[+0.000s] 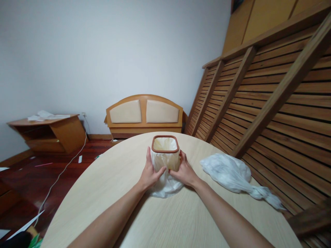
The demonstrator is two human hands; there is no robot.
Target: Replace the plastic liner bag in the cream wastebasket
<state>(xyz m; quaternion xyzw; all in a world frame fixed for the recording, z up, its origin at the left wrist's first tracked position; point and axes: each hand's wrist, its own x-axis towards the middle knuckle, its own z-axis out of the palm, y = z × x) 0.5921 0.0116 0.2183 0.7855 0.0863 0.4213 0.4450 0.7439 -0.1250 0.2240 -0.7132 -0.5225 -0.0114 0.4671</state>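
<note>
A small trash bin [165, 156] stands upright on the round table, with a brown rounded-square ring [165, 151] around its top. A white plastic bag lines it, and the bag's loose skirt [165, 189] spreads over the tabletop at the near side. My left hand [151, 172] presses against the bin's left side, thumb across the front. On the right side my right hand [183, 170] grips it, its fingers partly hidden behind the bin. To the right lies a knotted white plastic bag [227, 174], apart from both hands.
The pale round table [108, 182] fills the foreground. Beyond it stands a padded headboard [143, 110]. A slatted wooden frame [258, 103] leans along the right. At left, a low cabinet [64, 134] holds papers, and a white cable [62, 172] runs across the dark floor.
</note>
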